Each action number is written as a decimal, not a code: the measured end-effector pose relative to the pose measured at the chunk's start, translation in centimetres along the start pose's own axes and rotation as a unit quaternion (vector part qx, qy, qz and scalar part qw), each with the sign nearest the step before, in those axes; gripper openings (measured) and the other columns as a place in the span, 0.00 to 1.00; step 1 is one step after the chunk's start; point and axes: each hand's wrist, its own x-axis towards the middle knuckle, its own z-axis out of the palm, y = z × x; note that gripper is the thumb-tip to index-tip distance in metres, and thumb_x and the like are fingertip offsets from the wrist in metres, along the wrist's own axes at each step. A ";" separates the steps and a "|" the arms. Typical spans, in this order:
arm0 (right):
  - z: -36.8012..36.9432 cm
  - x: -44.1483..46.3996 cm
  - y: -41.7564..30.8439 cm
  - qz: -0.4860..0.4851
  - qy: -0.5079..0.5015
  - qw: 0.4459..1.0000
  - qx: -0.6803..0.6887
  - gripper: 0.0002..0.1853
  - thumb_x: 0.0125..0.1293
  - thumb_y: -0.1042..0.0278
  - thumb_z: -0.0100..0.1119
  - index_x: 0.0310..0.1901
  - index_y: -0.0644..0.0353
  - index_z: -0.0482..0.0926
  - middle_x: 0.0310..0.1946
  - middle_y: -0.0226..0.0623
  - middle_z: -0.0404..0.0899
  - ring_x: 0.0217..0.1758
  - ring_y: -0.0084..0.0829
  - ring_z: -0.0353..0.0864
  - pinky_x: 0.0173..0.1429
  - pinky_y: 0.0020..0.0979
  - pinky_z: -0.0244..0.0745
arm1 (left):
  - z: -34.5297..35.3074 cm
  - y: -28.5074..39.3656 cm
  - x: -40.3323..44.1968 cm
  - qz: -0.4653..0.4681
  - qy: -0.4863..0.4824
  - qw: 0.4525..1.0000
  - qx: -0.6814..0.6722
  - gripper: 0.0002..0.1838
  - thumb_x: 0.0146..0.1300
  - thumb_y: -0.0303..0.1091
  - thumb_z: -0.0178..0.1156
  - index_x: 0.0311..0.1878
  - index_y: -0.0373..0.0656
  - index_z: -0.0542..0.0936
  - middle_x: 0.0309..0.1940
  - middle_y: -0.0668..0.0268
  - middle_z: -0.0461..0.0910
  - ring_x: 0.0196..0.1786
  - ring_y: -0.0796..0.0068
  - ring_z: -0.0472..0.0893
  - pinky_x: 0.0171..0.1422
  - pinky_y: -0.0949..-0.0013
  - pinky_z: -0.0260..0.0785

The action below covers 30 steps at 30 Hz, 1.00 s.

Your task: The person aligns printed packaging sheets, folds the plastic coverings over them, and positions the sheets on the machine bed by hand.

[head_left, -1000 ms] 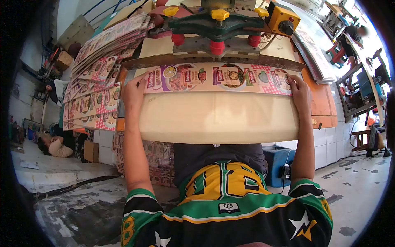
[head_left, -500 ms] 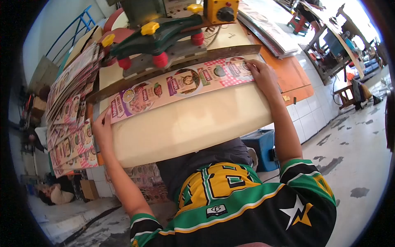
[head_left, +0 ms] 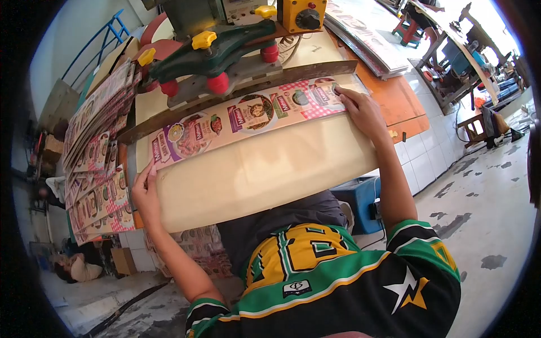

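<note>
A long printed strip [head_left: 225,121] with food pictures lies along the metal guide bar [head_left: 248,93], on a smooth cream-coloured surface [head_left: 265,163]. My left hand [head_left: 147,197] is at the strip's lower left corner, its thumb and fingers closed at the edge. At the opposite end, my right hand [head_left: 362,110] has its fingertips closed on the strip's right end. Just behind the bar stands a machine with a dark green clamp frame [head_left: 220,53], yellow knobs [head_left: 204,40] and red feet [head_left: 217,83]. What lies under my fingertips is hidden.
Stacked printed sheets [head_left: 98,118] fan down the left side. More flat sheets [head_left: 369,45] lie at the back right, beside the orange tabletop [head_left: 397,104]. A yellow control box [head_left: 303,16] sits on the machine. Below is a blue bin [head_left: 360,205]; a workbench [head_left: 451,42] stands far right.
My left hand has shifted slightly down and right along the strip's left end. My right hand has moved a little down and right. The strip stays nearly in place against the bar.
</note>
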 end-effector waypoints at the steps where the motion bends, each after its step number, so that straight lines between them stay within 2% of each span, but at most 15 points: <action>1: 0.2 -0.2 0.1 0.000 -0.002 1.000 0.001 0.18 0.78 0.55 0.55 0.62 0.50 0.84 0.53 0.43 0.88 0.56 0.44 0.84 0.64 0.39 0.74 | 0.0 -0.1 0.0 -0.001 0.000 1.000 0.001 0.17 0.76 0.35 0.59 0.63 0.44 0.84 0.45 0.59 0.84 0.45 0.70 0.80 0.56 0.68 0.71; 3: 0.8 -0.6 0.4 -0.061 0.073 0.995 -0.006 0.17 0.77 0.56 0.55 0.58 0.50 0.87 0.46 0.47 0.88 0.49 0.48 0.84 0.57 0.42 0.75 | 0.2 -0.1 0.0 0.012 0.008 1.000 0.002 0.16 0.77 0.35 0.59 0.63 0.43 0.84 0.45 0.59 0.84 0.46 0.70 0.80 0.56 0.68 0.71; 6: 1.1 -0.9 0.5 -0.050 0.093 0.994 -0.008 0.16 0.76 0.56 0.57 0.57 0.49 0.87 0.41 0.46 0.88 0.45 0.45 0.83 0.54 0.41 0.75 | 0.2 0.6 -0.1 0.011 0.009 1.000 0.009 0.16 0.77 0.35 0.59 0.63 0.43 0.84 0.44 0.60 0.83 0.45 0.70 0.80 0.55 0.68 0.71; 7: 1.0 -1.0 0.4 -0.049 0.093 0.994 -0.007 0.16 0.76 0.56 0.57 0.57 0.49 0.87 0.41 0.46 0.88 0.45 0.45 0.83 0.54 0.41 0.75 | 0.2 0.5 -0.1 0.012 0.008 1.000 0.009 0.16 0.77 0.35 0.59 0.63 0.43 0.84 0.44 0.60 0.83 0.45 0.70 0.80 0.55 0.68 0.71; 9: 0.6 -1.1 -0.1 -0.023 0.065 0.998 -0.010 0.16 0.77 0.57 0.56 0.59 0.51 0.87 0.53 0.43 0.87 0.55 0.43 0.84 0.62 0.39 0.74 | 0.3 0.5 0.0 -0.022 0.003 1.000 0.002 0.16 0.77 0.35 0.59 0.63 0.43 0.84 0.45 0.60 0.84 0.44 0.71 0.79 0.55 0.68 0.71; 19: 0.7 -1.2 -0.1 -0.029 0.070 0.997 -0.015 0.16 0.77 0.57 0.57 0.58 0.51 0.87 0.51 0.43 0.88 0.54 0.44 0.83 0.62 0.39 0.74 | 0.4 1.1 -0.1 -0.008 0.018 1.000 0.006 0.15 0.76 0.35 0.60 0.61 0.43 0.85 0.43 0.62 0.84 0.41 0.74 0.77 0.50 0.70 0.70; 22: 0.6 -1.3 -0.5 -0.031 0.075 0.997 -0.012 0.16 0.77 0.57 0.56 0.58 0.51 0.87 0.50 0.43 0.88 0.54 0.44 0.83 0.62 0.39 0.74 | 0.2 0.5 0.0 -0.036 0.006 0.999 0.006 0.16 0.76 0.35 0.60 0.61 0.43 0.85 0.43 0.62 0.84 0.41 0.73 0.78 0.50 0.70 0.71; 30: 0.7 -1.2 -0.3 -0.040 0.076 0.996 -0.013 0.16 0.77 0.58 0.56 0.58 0.52 0.87 0.49 0.45 0.88 0.52 0.45 0.83 0.60 0.40 0.75 | 0.4 0.7 -0.1 0.000 0.015 1.000 0.004 0.15 0.76 0.34 0.59 0.62 0.44 0.85 0.44 0.62 0.83 0.41 0.73 0.78 0.50 0.70 0.71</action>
